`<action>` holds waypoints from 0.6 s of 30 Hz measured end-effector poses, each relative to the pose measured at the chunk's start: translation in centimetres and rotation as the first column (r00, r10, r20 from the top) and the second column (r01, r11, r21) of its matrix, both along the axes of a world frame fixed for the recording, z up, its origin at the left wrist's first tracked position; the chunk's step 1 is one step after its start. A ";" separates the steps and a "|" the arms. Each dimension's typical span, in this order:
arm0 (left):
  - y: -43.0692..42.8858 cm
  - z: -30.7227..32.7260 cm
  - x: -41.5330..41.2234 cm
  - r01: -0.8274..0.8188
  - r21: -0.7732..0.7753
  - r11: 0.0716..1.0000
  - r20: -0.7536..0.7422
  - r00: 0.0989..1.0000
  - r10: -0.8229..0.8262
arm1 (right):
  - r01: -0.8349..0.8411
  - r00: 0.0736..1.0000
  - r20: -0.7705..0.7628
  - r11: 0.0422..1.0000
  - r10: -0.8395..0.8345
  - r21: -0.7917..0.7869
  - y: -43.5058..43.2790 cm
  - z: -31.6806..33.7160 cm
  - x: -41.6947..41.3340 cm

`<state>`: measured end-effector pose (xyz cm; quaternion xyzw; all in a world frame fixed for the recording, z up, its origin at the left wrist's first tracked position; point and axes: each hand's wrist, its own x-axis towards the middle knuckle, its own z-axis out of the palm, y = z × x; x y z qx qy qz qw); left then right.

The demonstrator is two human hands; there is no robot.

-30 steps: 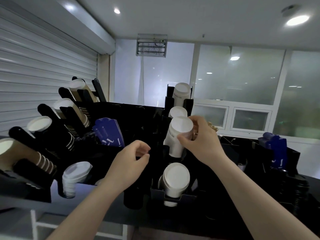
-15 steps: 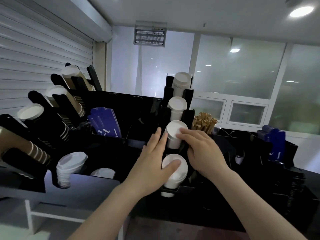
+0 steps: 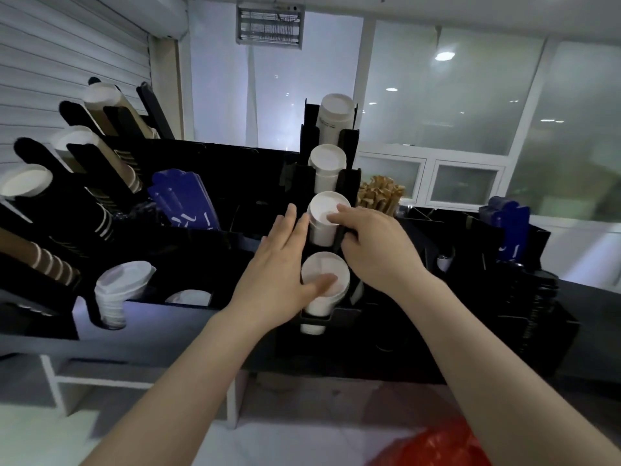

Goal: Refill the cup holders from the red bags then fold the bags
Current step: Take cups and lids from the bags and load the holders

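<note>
A black tiered cup holder (image 3: 349,183) stands in the middle, with white paper cup stacks in its slots. My right hand (image 3: 373,247) presses its fingertips on the bottom of the third stack of white cups (image 3: 322,216). My left hand (image 3: 279,277) lies flat with straight fingers beside that stack, and its thumb rests across the lowest stack of cups (image 3: 324,284). Two more white stacks (image 3: 331,163) sit in the slots above. A red bag (image 3: 433,445) shows at the bottom edge, below my right forearm.
A second black rack (image 3: 84,183) at the left holds brown and black cup stacks. White lids (image 3: 117,294) sit in front of it. Blue sleeves (image 3: 184,200) and wooden stirrers (image 3: 379,196) stand behind; another blue stack (image 3: 509,227) is at the right.
My right hand pushed the white cup stack down into its slot. My left hand opened and moved right, onto the two lower stacks. The view tilted down, so the red bag came into sight.
</note>
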<state>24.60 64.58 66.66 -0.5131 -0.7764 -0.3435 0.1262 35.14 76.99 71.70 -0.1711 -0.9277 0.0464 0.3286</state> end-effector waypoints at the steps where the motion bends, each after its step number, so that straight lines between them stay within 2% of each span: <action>1: -0.2 0.0 0.3 -0.014 0.023 1.000 -0.013 1.000 0.014 | -0.013 0.998 -0.055 1.000 0.012 -0.021 -0.6 -0.5 0.5; 4: -0.8 0.0 2.1 -0.017 0.160 0.987 -0.083 0.996 0.030 | -0.079 0.974 -0.222 0.989 0.049 -0.127 -2.7 -2.6 2.6; 10: -0.7 -0.5 7.0 0.162 0.309 0.937 -0.098 0.986 -0.138 | -0.204 0.868 -0.497 0.916 0.006 -0.344 -5.8 -6.1 6.6; 14: -0.3 -1.9 8.9 0.219 0.294 0.931 -0.131 0.973 -0.187 | -0.167 0.862 -0.504 0.911 -0.050 -0.376 -5.0 -7.3 9.8; 18: 1.5 -2.2 10.5 0.240 0.221 0.945 -0.225 0.956 -0.190 | -0.055 0.869 -0.473 0.921 -0.146 -0.385 -2.4 -8.2 13.7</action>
